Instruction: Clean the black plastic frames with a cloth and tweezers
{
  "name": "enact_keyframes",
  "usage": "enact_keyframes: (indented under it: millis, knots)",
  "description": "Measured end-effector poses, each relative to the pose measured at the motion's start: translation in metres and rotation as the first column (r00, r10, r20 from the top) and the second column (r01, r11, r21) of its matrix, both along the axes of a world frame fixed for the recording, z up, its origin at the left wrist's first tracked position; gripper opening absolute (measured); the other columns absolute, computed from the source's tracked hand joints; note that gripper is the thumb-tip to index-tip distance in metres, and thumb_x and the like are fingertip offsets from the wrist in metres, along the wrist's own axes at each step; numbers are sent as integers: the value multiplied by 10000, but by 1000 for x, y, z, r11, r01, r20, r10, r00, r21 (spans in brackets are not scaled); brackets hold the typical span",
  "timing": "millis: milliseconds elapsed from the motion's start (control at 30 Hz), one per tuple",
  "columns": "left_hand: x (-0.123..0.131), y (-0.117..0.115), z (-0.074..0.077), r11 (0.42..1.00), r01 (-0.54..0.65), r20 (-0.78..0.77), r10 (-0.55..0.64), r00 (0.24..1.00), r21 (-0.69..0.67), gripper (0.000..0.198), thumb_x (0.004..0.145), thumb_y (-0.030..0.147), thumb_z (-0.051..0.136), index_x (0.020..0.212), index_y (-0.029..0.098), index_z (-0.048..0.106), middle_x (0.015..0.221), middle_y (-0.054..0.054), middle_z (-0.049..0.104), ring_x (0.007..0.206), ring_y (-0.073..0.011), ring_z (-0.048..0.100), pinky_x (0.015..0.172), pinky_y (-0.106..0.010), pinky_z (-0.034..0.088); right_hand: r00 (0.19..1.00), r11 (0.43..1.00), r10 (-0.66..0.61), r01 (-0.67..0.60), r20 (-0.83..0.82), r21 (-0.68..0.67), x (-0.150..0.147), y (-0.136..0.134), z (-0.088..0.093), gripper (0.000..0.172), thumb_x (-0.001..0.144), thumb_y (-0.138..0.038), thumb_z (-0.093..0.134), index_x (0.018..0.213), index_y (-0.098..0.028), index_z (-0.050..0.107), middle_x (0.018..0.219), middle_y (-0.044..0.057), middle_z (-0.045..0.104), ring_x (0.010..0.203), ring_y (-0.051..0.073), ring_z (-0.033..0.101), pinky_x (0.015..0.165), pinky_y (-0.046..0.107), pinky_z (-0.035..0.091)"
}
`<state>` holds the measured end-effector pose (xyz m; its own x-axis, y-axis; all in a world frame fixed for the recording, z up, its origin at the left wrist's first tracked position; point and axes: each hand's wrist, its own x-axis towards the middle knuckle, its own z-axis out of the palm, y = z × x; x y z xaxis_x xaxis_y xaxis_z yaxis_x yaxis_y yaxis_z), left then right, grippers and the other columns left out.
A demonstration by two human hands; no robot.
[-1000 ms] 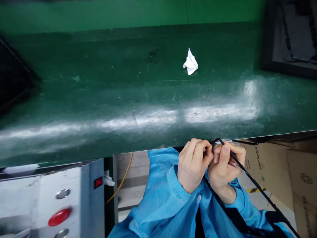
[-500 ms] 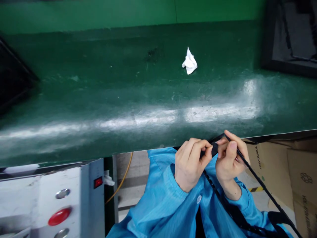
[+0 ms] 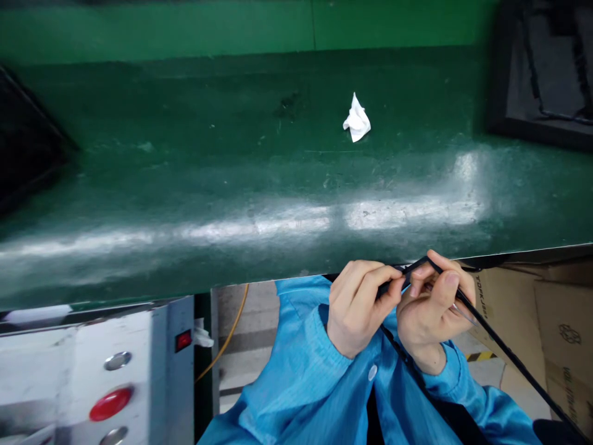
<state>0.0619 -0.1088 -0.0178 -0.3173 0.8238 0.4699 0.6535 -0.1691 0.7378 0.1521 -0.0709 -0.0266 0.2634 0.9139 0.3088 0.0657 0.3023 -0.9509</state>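
A thin black frame-like strip point(image 3: 504, 349) bends at a corner near the bench's front edge and runs down to the lower right. My left hand point(image 3: 364, 303) pinches its end left of the corner, thumb against fingertips. Just to the right, my right hand point(image 3: 435, 309) holds the strip beside the bend, its index finger behind the corner and its thumb curled in. A thin, pale line shows by the right fingers; what it is I cannot make out. Both hands are in front of the blue jacket point(image 3: 296, 371).
White crumpled tissue point(image 3: 357, 120) lies on the green bench point(image 3: 231, 167). Dark objects stand at the left point(image 3: 28, 142) and right point(image 3: 519, 127) ends. Lower left is a metal control box point(image 3: 162, 371) with a red button point(image 3: 111, 403). Cardboard boxes point(image 3: 514, 309) stand lower right.
My right hand has moved slightly right and its fingers have shifted along the strip. The strip's corner has moved right and a little down. My left hand has barely moved.
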Motion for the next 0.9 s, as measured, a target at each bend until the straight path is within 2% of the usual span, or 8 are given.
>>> enact_keyframes:
  millis: [400,533,733,833,900]
  knots:
    - [-13,4,10,995,-42,-86,50,995,94,94,1002,132,702,1048,206,666,880,-9,746,738,-132,690,674,-260,570,987,998,58,-58,-150,4,-22,5,14,243,1111,-297,539,1108,-236,775,761,-23,661,509,80,522,487,236,472]
    - [-13,6,12,995,-82,-82,87,993,57,95,1014,127,681,1067,202,657,876,-8,727,746,-124,670,640,-237,534,973,996,92,-92,-213,13,-29,3,13,239,1111,-287,544,1132,-240,778,764,-23,659,531,84,533,514,242,491]
    - [-9,12,0,995,-98,-65,97,993,-20,105,1044,128,592,972,204,603,800,14,620,693,-114,594,638,-225,508,972,997,68,-77,-227,-30,-29,3,-5,229,1106,-305,558,1152,-248,774,802,-15,651,577,98,549,569,271,526]
    - [-9,18,-9,996,-94,-78,93,993,-9,112,1034,127,589,958,209,588,790,23,600,677,-112,576,636,-227,489,986,996,83,-85,-146,-13,-21,8,-10,201,1085,-317,587,1116,-254,776,823,-15,619,608,97,549,596,273,498]
    - [-10,21,-16,996,-90,-84,90,992,6,97,1036,144,592,965,210,587,794,21,603,679,-116,577,644,-232,485,991,993,114,-116,-75,-25,-14,12,-10,180,1056,-335,627,1147,-263,764,921,3,635,649,105,582,639,297,516]
